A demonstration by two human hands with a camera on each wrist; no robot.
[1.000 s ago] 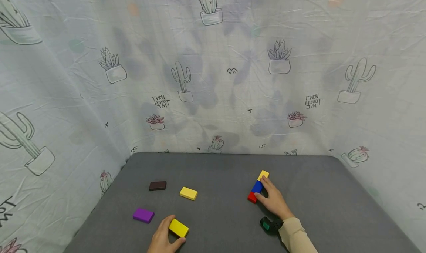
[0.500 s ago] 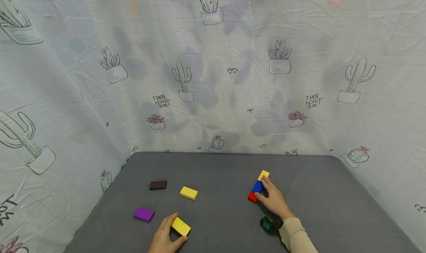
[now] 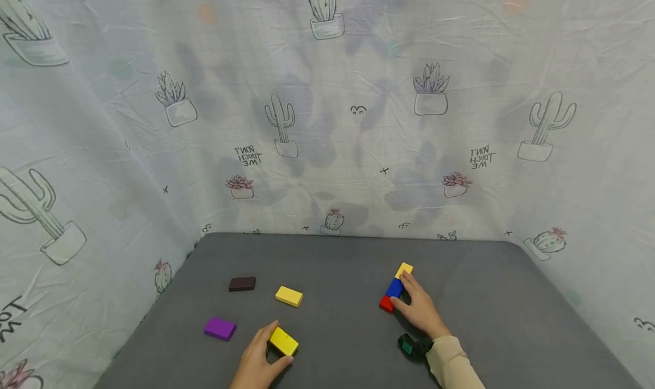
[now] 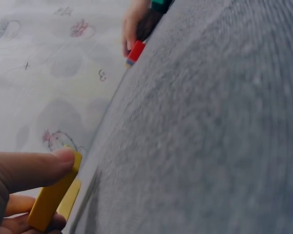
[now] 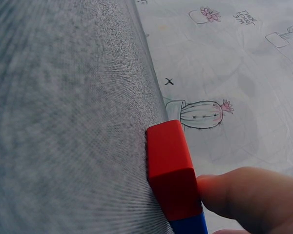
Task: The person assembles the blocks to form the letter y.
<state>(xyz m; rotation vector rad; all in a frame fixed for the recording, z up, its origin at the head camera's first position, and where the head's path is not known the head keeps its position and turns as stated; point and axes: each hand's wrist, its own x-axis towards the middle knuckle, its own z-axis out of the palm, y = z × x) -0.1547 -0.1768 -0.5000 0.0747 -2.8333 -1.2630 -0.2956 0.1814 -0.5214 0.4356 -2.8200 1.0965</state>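
My left hand (image 3: 259, 359) pinches a bright yellow rectangular block (image 3: 284, 341) between thumb and fingers, near the front of the grey table; a shadow shows beneath it. In the left wrist view the thumb presses one end of this yellow block (image 4: 54, 197), and fingertips hold the other. At the right, a red block (image 3: 386, 304), a blue block (image 3: 394, 288) and a yellow block (image 3: 404, 269) lie end to end in a slanting row. My right hand (image 3: 422, 309) rests along its right side. In the right wrist view the thumb touches the red block (image 5: 171, 165).
A pale yellow block (image 3: 289, 296) lies just beyond my left hand. Further left are a dark brown block (image 3: 242, 284) and a purple block (image 3: 220, 329). A cactus-print curtain (image 3: 327, 121) hangs behind and beside the table (image 3: 338, 264). A black device (image 3: 413, 346) sits at my right wrist.
My left hand has moved forward and slightly right with the bright yellow block. My right hand and the row of three blocks stay in place.
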